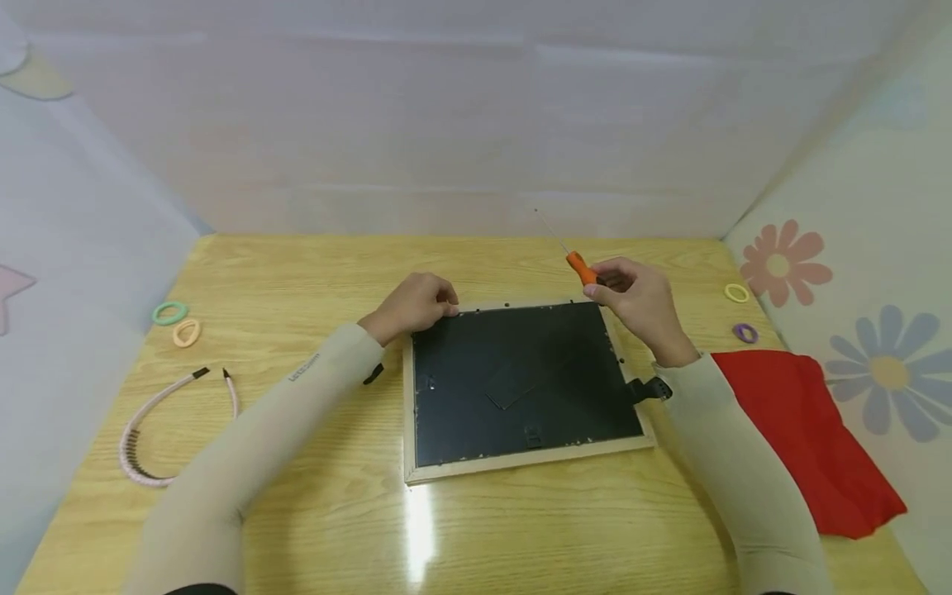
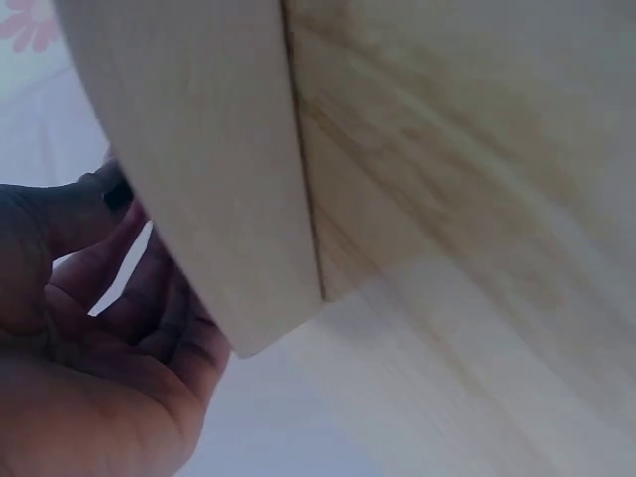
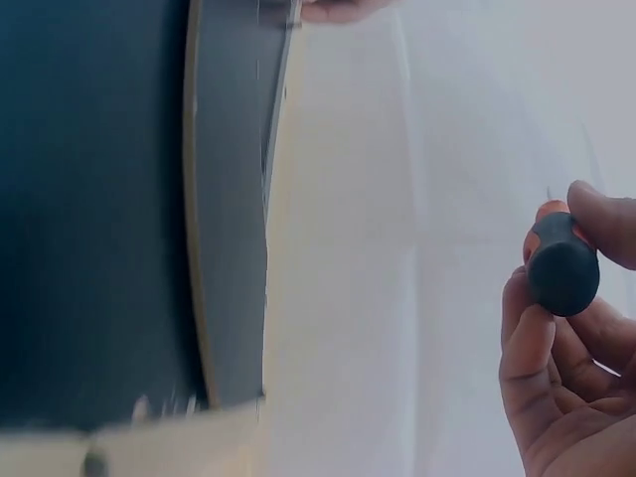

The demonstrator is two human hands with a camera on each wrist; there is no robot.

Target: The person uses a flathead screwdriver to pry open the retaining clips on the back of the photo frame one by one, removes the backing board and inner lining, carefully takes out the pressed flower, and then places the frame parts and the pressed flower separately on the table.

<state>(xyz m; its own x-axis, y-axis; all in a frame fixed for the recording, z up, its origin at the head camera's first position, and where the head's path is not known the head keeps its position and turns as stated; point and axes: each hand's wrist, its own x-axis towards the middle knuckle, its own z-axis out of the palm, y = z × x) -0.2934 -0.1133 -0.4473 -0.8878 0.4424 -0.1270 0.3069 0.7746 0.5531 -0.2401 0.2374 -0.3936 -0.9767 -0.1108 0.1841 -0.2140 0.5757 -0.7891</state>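
Observation:
A wooden picture frame (image 1: 530, 464) lies on the table with its black backing board (image 1: 476, 364) facing up. Small dark tabs (image 1: 506, 305) sit along its edge. My left hand (image 1: 418, 302) is at the far left corner, its fingers curled at the edge. In the left wrist view, the left hand's thumb and fingers meet beside the wooden edge (image 2: 214, 189), with a small dark piece at the thumb tip. My right hand (image 1: 643, 302) grips a screwdriver (image 1: 583, 268) by its orange and black handle. Its thin shaft points up and left, above the far right corner.
Left on the table (image 1: 320, 512) lie a pink headband (image 1: 137, 421), a green ring (image 1: 169, 312) and a peach ring (image 1: 187, 333). A red cloth (image 1: 811, 446), a yellow ring (image 1: 736, 292) and a purple ring (image 1: 744, 333) lie right. Pale sheeting (image 1: 476, 124) hangs behind.

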